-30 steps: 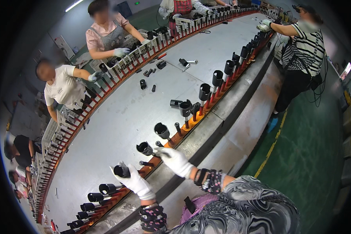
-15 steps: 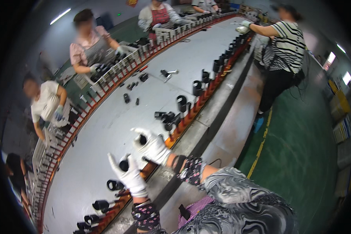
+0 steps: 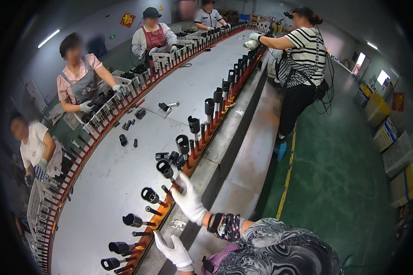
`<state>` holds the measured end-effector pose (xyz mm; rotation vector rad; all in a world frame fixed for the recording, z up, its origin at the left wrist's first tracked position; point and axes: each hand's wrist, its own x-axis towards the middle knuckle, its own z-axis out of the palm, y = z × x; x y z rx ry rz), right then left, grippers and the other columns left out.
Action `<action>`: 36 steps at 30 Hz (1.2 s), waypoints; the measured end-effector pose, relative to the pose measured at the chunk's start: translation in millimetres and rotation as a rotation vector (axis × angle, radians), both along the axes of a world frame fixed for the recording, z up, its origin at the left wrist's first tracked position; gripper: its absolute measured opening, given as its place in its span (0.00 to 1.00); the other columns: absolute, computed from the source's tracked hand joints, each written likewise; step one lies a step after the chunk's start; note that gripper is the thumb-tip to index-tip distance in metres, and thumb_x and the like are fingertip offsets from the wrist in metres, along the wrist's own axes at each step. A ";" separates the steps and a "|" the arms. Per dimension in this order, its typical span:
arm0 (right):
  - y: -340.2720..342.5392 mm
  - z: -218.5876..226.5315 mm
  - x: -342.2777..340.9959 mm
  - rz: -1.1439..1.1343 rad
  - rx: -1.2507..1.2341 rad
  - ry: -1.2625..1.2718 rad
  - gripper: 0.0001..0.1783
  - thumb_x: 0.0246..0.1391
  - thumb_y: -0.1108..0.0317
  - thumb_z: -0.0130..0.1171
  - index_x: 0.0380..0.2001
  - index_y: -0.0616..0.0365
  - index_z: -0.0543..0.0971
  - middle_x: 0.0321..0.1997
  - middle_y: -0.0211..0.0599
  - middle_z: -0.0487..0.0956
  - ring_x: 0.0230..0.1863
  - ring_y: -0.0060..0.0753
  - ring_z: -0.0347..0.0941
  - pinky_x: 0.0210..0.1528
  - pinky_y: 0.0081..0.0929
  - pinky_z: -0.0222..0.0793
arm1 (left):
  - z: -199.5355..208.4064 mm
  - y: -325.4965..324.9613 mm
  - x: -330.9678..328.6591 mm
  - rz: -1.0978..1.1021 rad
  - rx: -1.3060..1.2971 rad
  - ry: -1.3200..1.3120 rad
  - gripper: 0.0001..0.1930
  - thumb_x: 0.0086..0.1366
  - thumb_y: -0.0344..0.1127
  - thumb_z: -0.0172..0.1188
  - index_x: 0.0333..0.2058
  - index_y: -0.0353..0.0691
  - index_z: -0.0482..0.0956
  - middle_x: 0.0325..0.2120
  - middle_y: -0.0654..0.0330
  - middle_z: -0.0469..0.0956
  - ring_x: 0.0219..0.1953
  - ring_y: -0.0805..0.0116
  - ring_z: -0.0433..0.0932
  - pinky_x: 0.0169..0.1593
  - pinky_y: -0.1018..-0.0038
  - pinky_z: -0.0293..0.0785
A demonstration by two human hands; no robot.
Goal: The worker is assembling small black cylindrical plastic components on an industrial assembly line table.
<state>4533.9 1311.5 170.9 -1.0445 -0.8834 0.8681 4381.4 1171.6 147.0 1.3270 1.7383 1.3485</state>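
My right hand [image 3: 189,198], in a white glove, reaches up beside a black cup-shaped part [image 3: 164,168] on a red-based post. Its fingers are apart around the post; whether they press on it I cannot tell. My left hand [image 3: 173,251], gloved in white too, is open, thumb and fingers spread, and holds nothing. It is just right of the orange-edged row, below another black cup-shaped part [image 3: 132,220]. Between the hands, a third black cup-shaped part [image 3: 150,195] stands on its post. Thinner posts [image 3: 153,211] alternate with the cups.
A grey table [image 3: 110,174] lies inside the curved line. Loose black parts [image 3: 124,140] and metal tools [image 3: 172,104] rest on it. Co-workers [image 3: 80,75] handle parts at white crates [image 3: 172,59] across it. Another person [image 3: 303,55] stands farther along my side.
Both hands have come off the black cup-shaped parts they were around. My right hand is now at a cup farther along the row; my left has drawn back toward me. The view has tilted up.
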 end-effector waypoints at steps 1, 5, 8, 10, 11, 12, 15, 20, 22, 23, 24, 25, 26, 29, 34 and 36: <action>7.5 23.0 -7.0 -0.236 0.013 -0.365 0.36 0.60 0.75 0.64 0.69 0.67 0.62 0.62 0.48 0.76 0.65 0.37 0.72 0.71 0.30 0.63 | 19.8 7.8 -0.3 0.018 0.062 0.132 0.37 0.65 0.24 0.58 0.71 0.30 0.55 0.70 0.42 0.59 0.73 0.51 0.59 0.75 0.58 0.52; 50.9 69.3 -20.7 0.083 0.226 -0.496 0.33 0.56 0.71 0.69 0.64 0.59 0.71 0.49 0.39 0.81 0.51 0.26 0.78 0.56 0.26 0.73 | 90.3 70.1 17.6 0.016 0.305 0.306 0.40 0.63 0.24 0.62 0.72 0.30 0.55 0.70 0.42 0.60 0.73 0.52 0.59 0.74 0.61 0.53; 63.4 64.9 -41.1 0.098 0.251 -0.411 0.24 0.56 0.69 0.69 0.56 0.52 0.80 0.34 0.32 0.81 0.28 0.21 0.72 0.37 0.22 0.74 | 109.3 115.6 15.0 0.027 0.292 -0.101 0.40 0.65 0.23 0.63 0.73 0.35 0.55 0.58 0.51 0.71 0.61 0.63 0.69 0.67 0.67 0.63; 56.0 69.5 -53.4 0.134 0.268 -0.474 0.25 0.57 0.69 0.67 0.59 0.52 0.78 0.35 0.36 0.82 0.28 0.26 0.73 0.36 0.25 0.73 | 105.6 127.2 -5.3 0.064 0.217 -0.282 0.38 0.67 0.22 0.62 0.73 0.41 0.57 0.40 0.64 0.75 0.42 0.76 0.73 0.52 0.77 0.73; 51.5 74.9 -55.3 0.194 0.215 -0.511 0.27 0.58 0.69 0.65 0.62 0.52 0.76 0.35 0.39 0.82 0.28 0.30 0.74 0.36 0.28 0.73 | 85.8 131.5 -24.0 0.076 0.267 -0.183 0.36 0.67 0.23 0.63 0.72 0.40 0.60 0.35 0.68 0.73 0.38 0.79 0.71 0.47 0.80 0.73; 47.6 69.4 -63.7 0.188 0.230 -0.471 0.29 0.58 0.69 0.65 0.64 0.52 0.74 0.36 0.41 0.82 0.28 0.31 0.74 0.36 0.29 0.73 | 84.6 127.8 -31.6 0.100 0.278 -0.174 0.36 0.67 0.23 0.63 0.71 0.40 0.60 0.35 0.69 0.73 0.38 0.79 0.71 0.47 0.80 0.73; 27.6 45.5 -84.3 0.227 0.254 -0.274 0.34 0.60 0.68 0.64 0.68 0.56 0.68 0.51 0.49 0.82 0.47 0.40 0.81 0.52 0.29 0.76 | 87.4 113.0 -33.9 0.271 0.294 -0.132 0.33 0.68 0.23 0.62 0.70 0.38 0.61 0.35 0.68 0.74 0.38 0.78 0.72 0.48 0.79 0.74; -29.3 -3.9 -46.5 0.528 -0.097 -0.351 0.30 0.62 0.73 0.60 0.67 0.58 0.69 0.60 0.49 0.79 0.55 0.38 0.80 0.58 0.29 0.74 | 65.4 71.4 -38.3 0.322 0.225 -0.254 0.35 0.69 0.22 0.59 0.72 0.35 0.55 0.56 0.53 0.73 0.56 0.65 0.72 0.65 0.67 0.65; -39.6 -29.8 -35.1 0.406 -0.181 -0.259 0.29 0.63 0.72 0.61 0.66 0.60 0.69 0.62 0.48 0.78 0.59 0.38 0.77 0.63 0.29 0.72 | 26.6 40.3 -46.0 0.367 0.175 -0.214 0.37 0.68 0.23 0.59 0.72 0.33 0.53 0.64 0.48 0.67 0.66 0.57 0.66 0.72 0.62 0.56; -33.1 -43.9 -34.2 0.230 -0.197 -0.202 0.29 0.63 0.71 0.61 0.66 0.62 0.69 0.63 0.49 0.77 0.62 0.38 0.75 0.65 0.30 0.70 | 20.5 27.2 -28.0 0.423 0.218 -0.213 0.39 0.67 0.25 0.59 0.73 0.32 0.52 0.68 0.45 0.64 0.70 0.54 0.62 0.75 0.59 0.51; -21.9 -30.6 -34.2 0.095 -0.145 -0.148 0.30 0.63 0.71 0.62 0.66 0.63 0.68 0.64 0.49 0.76 0.64 0.38 0.73 0.68 0.31 0.67 | 1.7 9.9 -29.4 0.343 0.144 -0.215 0.37 0.67 0.25 0.59 0.72 0.31 0.55 0.70 0.44 0.60 0.73 0.53 0.58 0.76 0.59 0.50; -8.5 -7.2 -32.0 -0.051 -0.093 -0.101 0.30 0.62 0.71 0.62 0.66 0.64 0.68 0.65 0.49 0.75 0.66 0.38 0.71 0.70 0.31 0.64 | 1.4 3.4 -21.4 0.177 0.101 -0.222 0.37 0.65 0.26 0.62 0.70 0.30 0.57 0.69 0.43 0.61 0.72 0.52 0.59 0.75 0.59 0.53; 5.4 9.5 -30.0 -0.068 0.037 -0.103 0.32 0.60 0.71 0.64 0.66 0.63 0.68 0.65 0.49 0.75 0.66 0.38 0.71 0.71 0.32 0.64 | 14.9 4.5 -10.2 0.084 0.099 -0.038 0.38 0.65 0.25 0.61 0.71 0.30 0.55 0.70 0.43 0.59 0.73 0.53 0.58 0.75 0.60 0.52; 36.9 51.9 -30.3 -0.114 0.374 -0.468 0.35 0.55 0.71 0.70 0.65 0.61 0.70 0.61 0.49 0.76 0.64 0.40 0.72 0.69 0.33 0.66 | 65.8 44.6 12.0 0.018 0.234 0.321 0.41 0.64 0.25 0.63 0.72 0.30 0.53 0.71 0.42 0.58 0.73 0.52 0.58 0.75 0.62 0.52; 62.0 57.9 -57.9 0.147 0.165 -0.404 0.29 0.55 0.71 0.71 0.60 0.57 0.76 0.37 0.27 0.82 0.34 0.11 0.74 0.40 0.16 0.74 | 101.1 116.6 -0.4 -0.001 0.231 -0.216 0.42 0.64 0.25 0.67 0.72 0.35 0.55 0.49 0.55 0.76 0.49 0.72 0.75 0.56 0.75 0.72; 53.2 59.4 -69.7 0.220 0.095 -0.340 0.31 0.55 0.70 0.70 0.62 0.54 0.75 0.33 0.27 0.81 0.31 0.17 0.75 0.40 0.18 0.75 | 84.0 126.8 -22.8 0.067 0.248 -0.138 0.37 0.64 0.23 0.66 0.70 0.37 0.61 0.32 0.69 0.75 0.35 0.82 0.72 0.45 0.80 0.74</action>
